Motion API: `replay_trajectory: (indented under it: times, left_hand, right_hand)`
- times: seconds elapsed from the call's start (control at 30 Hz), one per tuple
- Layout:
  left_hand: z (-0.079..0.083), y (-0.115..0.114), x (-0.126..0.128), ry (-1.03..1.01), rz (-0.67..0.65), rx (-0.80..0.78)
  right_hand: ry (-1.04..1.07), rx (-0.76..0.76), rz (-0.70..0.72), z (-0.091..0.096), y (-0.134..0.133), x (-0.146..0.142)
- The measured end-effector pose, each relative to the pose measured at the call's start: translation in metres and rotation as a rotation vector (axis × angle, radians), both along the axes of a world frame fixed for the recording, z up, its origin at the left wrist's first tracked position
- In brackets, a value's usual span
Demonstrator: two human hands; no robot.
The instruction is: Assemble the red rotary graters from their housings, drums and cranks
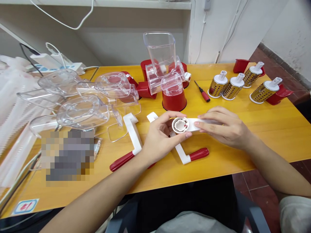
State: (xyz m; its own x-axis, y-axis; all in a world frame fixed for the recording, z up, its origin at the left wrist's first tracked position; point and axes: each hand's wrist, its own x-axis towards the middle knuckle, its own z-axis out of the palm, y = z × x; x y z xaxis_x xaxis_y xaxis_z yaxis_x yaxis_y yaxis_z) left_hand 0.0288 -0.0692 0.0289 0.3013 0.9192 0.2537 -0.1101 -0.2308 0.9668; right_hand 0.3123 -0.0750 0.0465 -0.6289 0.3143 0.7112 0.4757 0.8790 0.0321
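Just above the table's front part, a white plastic piece (193, 125) with a round, ring-like end is held between both hands. My left hand (159, 137) has its fingers and thumb closed around the ring, whose hollow inside faces up. My right hand (225, 127) pinches the flat white arm of the same piece; a greyish strip by its fingers is unclear. Left of my left hand lies a white crank handle (133, 134) with a red grip. Another crank handle (182, 152) rests below the hands. A further white end (152, 116) shows behind my left hand, partly hidden.
Clear plastic grater housings (82, 111) crowd the left. An upright clear housing (161, 48) stands on a red base (174, 100) at the back. A screwdriver (202, 92) and several metal grater drums (233, 87) are at right. Cables and a power strip (75, 68) lie back left.
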Motion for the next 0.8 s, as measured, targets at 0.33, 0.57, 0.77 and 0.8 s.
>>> replay_trajectory:
  times: [0.33, 0.57, 0.77, 0.8]
  left_hand:
    - [-0.002, -0.004, 0.003, 0.018, 0.064, 0.001]
    - [-0.004, -0.007, 0.007, 0.011, 0.085, 0.021]
    - [-0.005, -0.012, 0.007, -0.006, 0.072, 0.065]
    - [-0.004, -0.013, 0.007, -0.003, 0.073, 0.071]
  right_hand:
    - [0.034, -0.032, -0.074, -0.005, -0.005, -0.009]
    - [0.105, -0.094, -0.102, -0.009, -0.008, -0.020]
    - [0.137, -0.059, -0.057, -0.016, -0.005, -0.027]
    - [0.139, -0.054, -0.049, -0.017, -0.005, -0.028]
